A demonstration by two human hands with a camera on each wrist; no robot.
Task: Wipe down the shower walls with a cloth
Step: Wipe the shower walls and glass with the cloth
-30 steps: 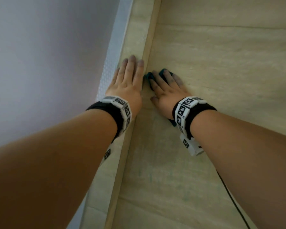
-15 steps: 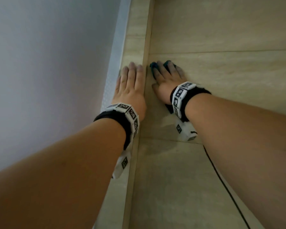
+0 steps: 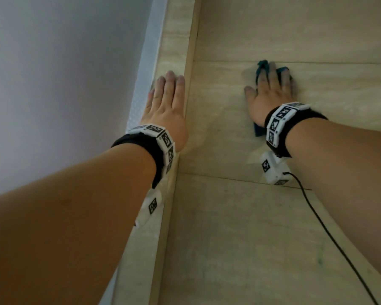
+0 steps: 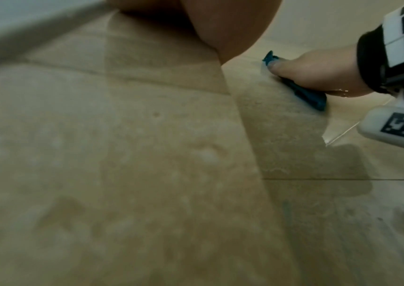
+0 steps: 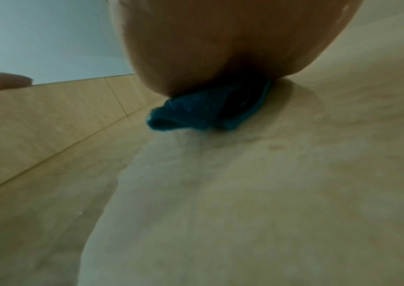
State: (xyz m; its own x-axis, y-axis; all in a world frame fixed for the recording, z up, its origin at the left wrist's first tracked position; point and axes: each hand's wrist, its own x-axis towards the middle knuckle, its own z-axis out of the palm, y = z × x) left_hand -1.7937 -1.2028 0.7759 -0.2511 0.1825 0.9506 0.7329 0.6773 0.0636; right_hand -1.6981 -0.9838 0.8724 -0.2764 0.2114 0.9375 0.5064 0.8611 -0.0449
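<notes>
Two hands on tile, mid-wipe. Right hand [image 3: 271,93] lies flat with fingers straight, pressing the teal cloth [image 3: 262,66] against the shower wall [image 3: 317,89]; it grasps nothing, just palm pressure. Cloth is bunched under the palm: a bit pokes out past the fingertips, another bit trails at the heel of the hand beside the wrist band [image 3: 279,126]. Relative to the wall corner [image 3: 189,84], the cloth sits to its right, well apart, just under a horizontal grout line [image 3: 339,62].

Left hand [image 3: 165,100] is flat and released, fingers straight and together, resting on the narrow tile strip just left of the corner (bracing, I'd say).

Step in hand, my read: a wiping pass across the right-hand wall panel. Next move likely calls for steady palm pressure and overlapping strokes, keeping the cloth spread so it doesn't roll up. The right wrist view shows a lighter streak [image 5: 171,174] on the tile below the cloth [image 5: 196,114], possibly a wet trail.

Writing: none readable. Only square black-and-white markers on the wrist bands; no brand or label visible.
</notes>
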